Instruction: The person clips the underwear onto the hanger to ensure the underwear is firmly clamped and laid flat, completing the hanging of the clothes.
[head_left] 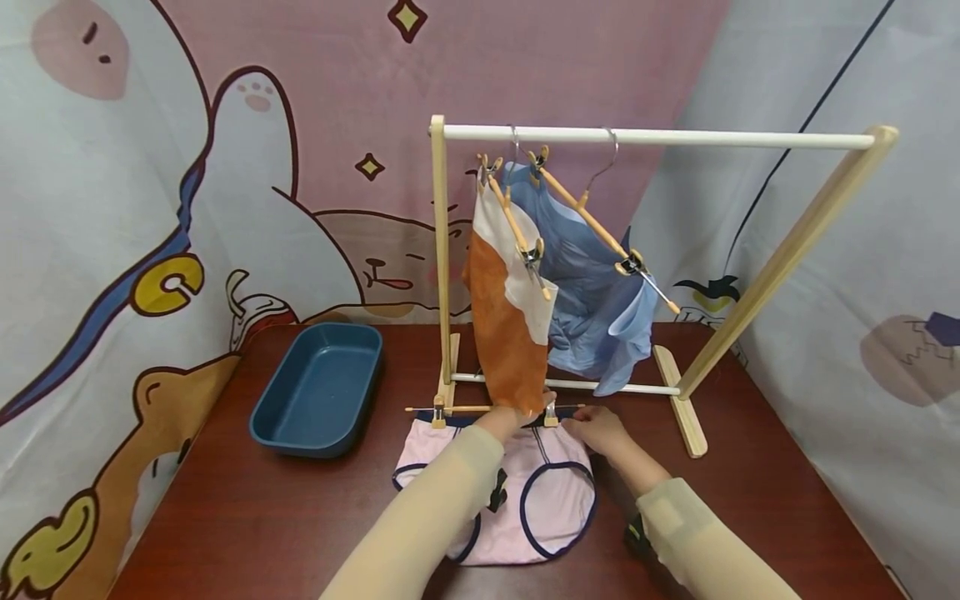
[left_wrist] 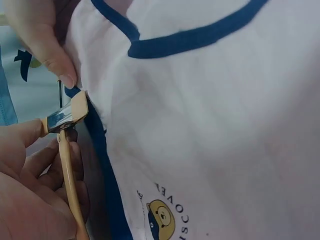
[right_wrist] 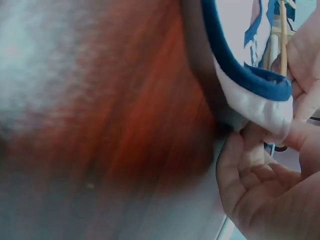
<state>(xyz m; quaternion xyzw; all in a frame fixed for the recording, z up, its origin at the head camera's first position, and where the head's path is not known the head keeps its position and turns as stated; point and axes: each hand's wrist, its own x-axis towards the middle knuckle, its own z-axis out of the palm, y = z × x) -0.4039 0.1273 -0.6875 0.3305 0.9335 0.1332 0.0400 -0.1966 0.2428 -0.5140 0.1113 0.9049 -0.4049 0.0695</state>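
A pair of pink underpants [head_left: 517, 540] with navy trim lies on the table, its waistband along a wooden clip hanger [head_left: 468, 409]. The left clip [head_left: 438, 413] sits over the waistband. My left hand [head_left: 507, 419], partly behind a hanging orange-and-white garment [head_left: 501, 325], grips the right clip [left_wrist: 69, 114] of the hanger, thumb on its end. That clip's tip overlaps the waistband in the left wrist view. My right hand [head_left: 602, 433] pinches the waistband's right corner [right_wrist: 280, 112] between thumb and fingers, just beyond the clip.
A wooden rack with a white rail [head_left: 712, 138] stands behind, holding the orange-and-white garment and a blue garment [head_left: 592, 283] on clip hangers. The orange one hangs low over my left hand. A blue basin [head_left: 318, 392] stands at the left on the reddish-brown table [head_left: 225, 517].
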